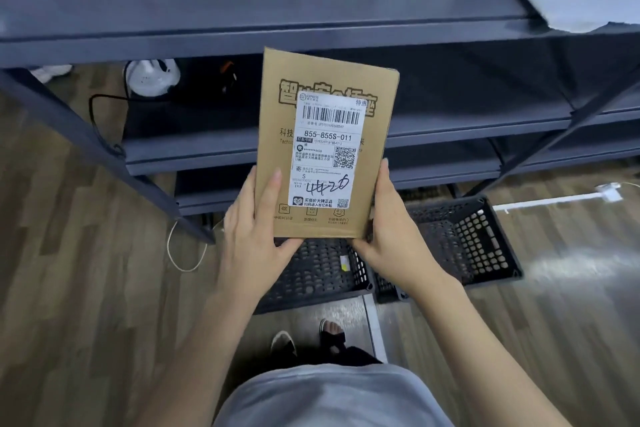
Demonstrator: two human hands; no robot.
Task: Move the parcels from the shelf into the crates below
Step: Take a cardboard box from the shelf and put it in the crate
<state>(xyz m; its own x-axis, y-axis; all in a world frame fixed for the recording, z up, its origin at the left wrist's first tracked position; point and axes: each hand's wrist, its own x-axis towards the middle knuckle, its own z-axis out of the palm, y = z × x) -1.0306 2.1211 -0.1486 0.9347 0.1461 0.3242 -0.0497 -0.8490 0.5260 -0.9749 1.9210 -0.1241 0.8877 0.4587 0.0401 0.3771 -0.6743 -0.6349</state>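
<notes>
Flat parcel point(325, 146) held label-up over two black crates point(464, 246) on the floor.

Gripped at its near end by both hands: left hand point(256, 236) with thumb along the left edge, right hand point(388, 236) clasping the right corner. Long axis pointing away toward the grey shelf point(242, 10); left crate point(318, 274) directly beneath, right crate offset rightward. Straight drop likely, with more parcels waiting above.

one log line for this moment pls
stage: carry | parcel: held by left hand and right hand | above crates | label up
</notes>
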